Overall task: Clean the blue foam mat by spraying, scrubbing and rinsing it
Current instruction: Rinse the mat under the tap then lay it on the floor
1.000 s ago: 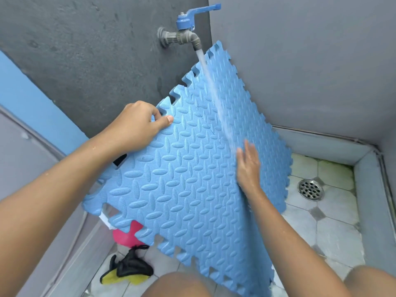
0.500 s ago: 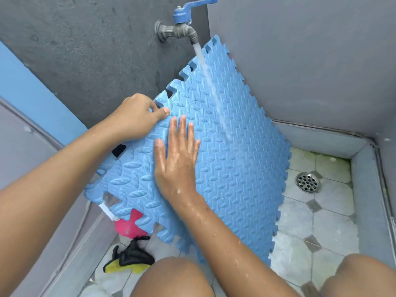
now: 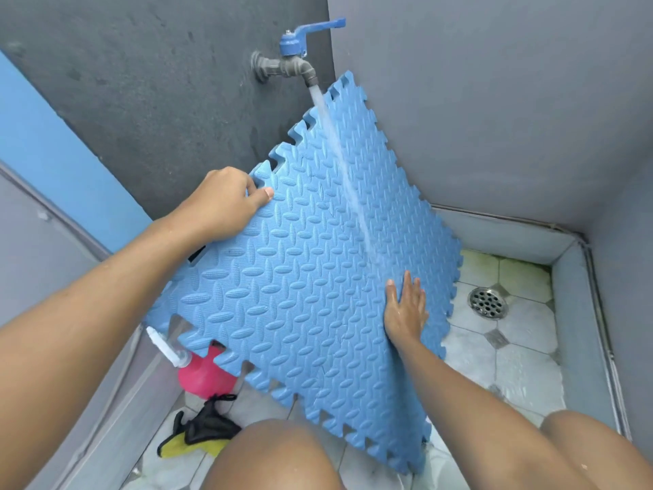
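While tap [image 3: 295,67] runs, you hold blue foam mat [image 3: 304,277] tilted at frame centre so stream sheets down its face toward floor drain [image 3: 488,302] at 3 o'clock. Left hand [image 3: 226,205] fingers clenched on top notched edge at 10 o'clock; right hand [image 3: 406,309] flat, fingers released, wiping. Count: one mat, one tap, one drain, one pink spray bottle [image 3: 203,374].

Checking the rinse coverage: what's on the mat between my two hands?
Head view: between left hand and right hand, only wet blue foam mat.
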